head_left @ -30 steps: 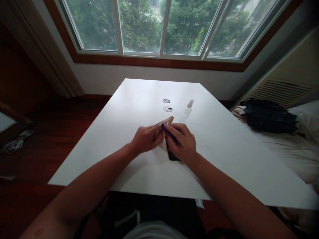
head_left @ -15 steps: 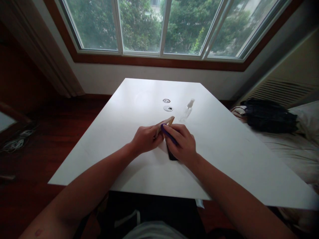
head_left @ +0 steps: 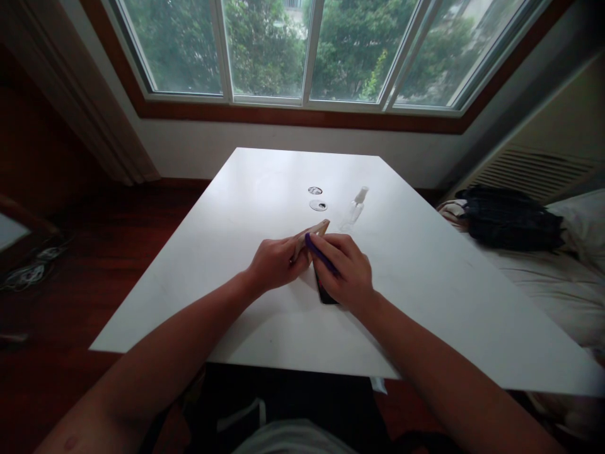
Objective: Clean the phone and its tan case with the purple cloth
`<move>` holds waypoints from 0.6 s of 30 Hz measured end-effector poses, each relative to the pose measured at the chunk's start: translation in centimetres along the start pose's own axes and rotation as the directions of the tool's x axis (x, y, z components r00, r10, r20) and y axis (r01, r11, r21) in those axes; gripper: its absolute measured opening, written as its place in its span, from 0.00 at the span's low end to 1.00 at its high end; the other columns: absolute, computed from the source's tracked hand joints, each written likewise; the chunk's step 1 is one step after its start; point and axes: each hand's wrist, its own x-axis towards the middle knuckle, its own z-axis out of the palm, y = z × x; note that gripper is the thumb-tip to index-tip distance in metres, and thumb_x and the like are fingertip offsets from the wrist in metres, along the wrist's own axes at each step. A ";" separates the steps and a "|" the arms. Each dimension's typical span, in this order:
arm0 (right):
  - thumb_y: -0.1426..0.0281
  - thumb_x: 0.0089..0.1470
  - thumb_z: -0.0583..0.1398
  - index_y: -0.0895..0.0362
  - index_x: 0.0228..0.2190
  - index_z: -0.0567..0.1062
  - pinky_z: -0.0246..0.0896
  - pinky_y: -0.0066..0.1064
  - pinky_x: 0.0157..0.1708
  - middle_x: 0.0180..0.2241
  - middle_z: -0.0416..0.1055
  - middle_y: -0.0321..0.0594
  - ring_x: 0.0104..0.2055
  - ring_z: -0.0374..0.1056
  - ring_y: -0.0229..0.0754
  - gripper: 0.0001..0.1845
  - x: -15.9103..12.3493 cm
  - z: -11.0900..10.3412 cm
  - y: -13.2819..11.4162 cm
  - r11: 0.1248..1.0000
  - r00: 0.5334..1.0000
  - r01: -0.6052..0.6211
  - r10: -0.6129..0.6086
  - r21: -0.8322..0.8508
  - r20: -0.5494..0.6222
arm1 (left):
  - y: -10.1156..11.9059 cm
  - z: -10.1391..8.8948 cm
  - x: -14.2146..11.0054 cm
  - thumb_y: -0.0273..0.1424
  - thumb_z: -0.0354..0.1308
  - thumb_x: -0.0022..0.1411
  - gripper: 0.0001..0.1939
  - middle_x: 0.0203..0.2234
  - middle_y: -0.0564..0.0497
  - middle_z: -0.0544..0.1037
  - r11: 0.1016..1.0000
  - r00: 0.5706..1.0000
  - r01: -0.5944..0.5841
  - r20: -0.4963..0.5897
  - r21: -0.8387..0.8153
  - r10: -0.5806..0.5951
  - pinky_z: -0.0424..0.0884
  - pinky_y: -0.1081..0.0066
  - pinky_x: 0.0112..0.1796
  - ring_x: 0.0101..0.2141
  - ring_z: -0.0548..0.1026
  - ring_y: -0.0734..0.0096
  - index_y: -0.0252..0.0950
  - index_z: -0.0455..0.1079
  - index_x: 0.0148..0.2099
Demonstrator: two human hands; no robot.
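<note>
Over the middle of the white table [head_left: 208, 239], my left hand [head_left: 274, 263] is closed on a thin beige flat object [head_left: 324, 226]; fingers hide most of it, and I cannot tell its kind. Against its near side, my right hand [head_left: 347, 268] grips a purple pad [head_left: 321, 253] with a rounded edge. The two hands meet there. Beneath my right hand a dark, phone-like slab [head_left: 328, 296] lies on the table, largely covered by the hand. Beyond the hands stands a small clear spray bottle [head_left: 358, 207].
Two round pieces, a smaller one [head_left: 315, 190] and a larger pale one [head_left: 318, 205], lie left of the bottle. A window [head_left: 269, 57] rises behind the table. Dark clothing or a bag [head_left: 513, 217] rests on the bed at right; cables [head_left: 28, 275] lie on the floor at left.
The beige object looks slightly tilted compared with before. Both hands keep nearly the same place and grip; the whole view has shifted a touch.
</note>
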 end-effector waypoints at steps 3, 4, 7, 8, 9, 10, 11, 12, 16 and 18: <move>0.73 0.63 0.61 0.44 0.63 0.70 0.76 0.36 0.40 0.48 0.76 0.43 0.46 0.75 0.45 0.29 0.2 0.0 0.3 0.999 0.999 -0.041 0.041 0.003 -0.025 | -0.2 0.2 -0.1 0.30 0.55 0.67 0.20 0.28 0.52 0.82 1.000 1.000 0.020 -0.001 0.007 -0.020 0.71 0.77 0.29 0.24 0.76 0.76 0.34 0.73 0.60; 0.73 0.63 0.61 0.44 0.62 0.71 0.76 0.36 0.41 0.48 0.76 0.43 0.46 0.75 0.45 0.27 0.3 0.0 0.5 0.997 0.995 -0.083 0.083 0.010 -0.053 | -0.3 0.2 -0.2 0.31 0.56 0.68 0.18 0.26 0.52 0.81 0.999 0.999 0.033 -0.006 0.018 -0.033 0.70 0.77 0.28 0.23 0.75 0.76 0.35 0.74 0.58; 0.73 0.64 0.61 0.46 0.59 0.75 0.76 0.40 0.44 0.46 0.76 0.43 0.45 0.75 0.45 0.23 0.7 0.1 1.3 0.983 0.973 -0.181 0.184 0.033 -0.141 | -0.3 0.2 -0.3 0.33 0.56 0.69 0.18 0.27 0.52 0.80 0.998 0.998 0.062 -0.019 0.033 -0.061 0.71 0.76 0.29 0.23 0.75 0.76 0.35 0.75 0.57; 0.72 0.64 0.61 0.46 0.58 0.75 0.76 0.41 0.45 0.45 0.77 0.43 0.45 0.75 0.45 0.23 0.8 0.1 1.4 0.980 0.968 -0.194 0.198 0.040 -0.152 | -0.2 0.2 -0.3 0.33 0.56 0.69 0.19 0.29 0.51 0.81 0.998 0.998 0.068 -0.010 0.016 -0.068 0.73 0.75 0.30 0.25 0.76 0.75 0.35 0.73 0.59; 0.72 0.64 0.61 0.47 0.58 0.76 0.75 0.42 0.46 0.45 0.77 0.43 0.45 0.75 0.46 0.22 0.9 0.2 1.6 0.978 0.966 -0.202 0.207 0.048 -0.154 | -0.1 0.1 -0.2 0.33 0.56 0.68 0.21 0.32 0.49 0.81 0.997 0.997 0.071 0.001 -0.017 -0.071 0.75 0.73 0.33 0.28 0.77 0.73 0.35 0.72 0.61; 0.71 0.64 0.62 0.47 0.58 0.76 0.75 0.43 0.47 0.45 0.77 0.43 0.45 0.75 0.46 0.22 0.8 0.2 1.7 0.975 0.965 -0.211 0.218 0.061 -0.148 | 0.0 0.0 -0.1 0.32 0.57 0.68 0.23 0.37 0.47 0.81 0.996 0.998 0.069 0.007 -0.065 -0.068 0.77 0.71 0.37 0.32 0.79 0.71 0.36 0.70 0.63; 0.71 0.64 0.62 0.47 0.58 0.75 0.75 0.43 0.48 0.46 0.77 0.43 0.46 0.75 0.47 0.22 0.8 0.3 1.7 0.971 0.963 -0.225 0.234 0.080 -0.135 | 0.1 0.0 0.1 0.31 0.57 0.67 0.25 0.42 0.44 0.80 0.991 0.998 0.062 0.005 -0.119 -0.062 0.78 0.68 0.42 0.39 0.80 0.67 0.36 0.68 0.65; 0.70 0.64 0.62 0.47 0.58 0.75 0.76 0.44 0.48 0.47 0.77 0.43 0.46 0.76 0.47 0.22 0.7 0.3 1.7 0.965 0.960 -0.242 0.254 0.104 -0.119 | 0.2 -0.1 0.2 0.30 0.58 0.67 0.27 0.48 0.41 0.78 0.983 0.999 0.049 -0.002 -0.175 -0.050 0.77 0.65 0.48 0.46 0.79 0.63 0.37 0.66 0.67; 0.67 0.66 0.60 0.45 0.60 0.73 0.77 0.42 0.46 0.49 0.77 0.43 0.45 0.76 0.46 0.22 0.4 0.6 1.4 0.928 0.942 -0.318 0.332 0.196 -0.042 | 0.4 0.3 0.4 0.31 0.59 0.66 0.40 0.68 0.34 0.59 0.942 0.999 0.004 0.053 -0.337 0.014 0.66 0.50 0.64 0.68 0.60 0.49 0.40 0.50 0.76; 0.67 0.66 0.60 0.45 0.61 0.73 0.76 0.39 0.44 0.48 0.77 0.42 0.43 0.76 0.45 0.23 0.3 0.7 1.2 0.920 0.938 -0.330 0.345 0.212 -0.037 | 0.2 0.6 0.2 0.35 0.61 0.66 0.47 0.72 0.34 0.52 0.919 0.988 0.034 0.151 -0.394 0.028 0.62 0.47 0.66 0.71 0.55 0.46 0.41 0.39 0.78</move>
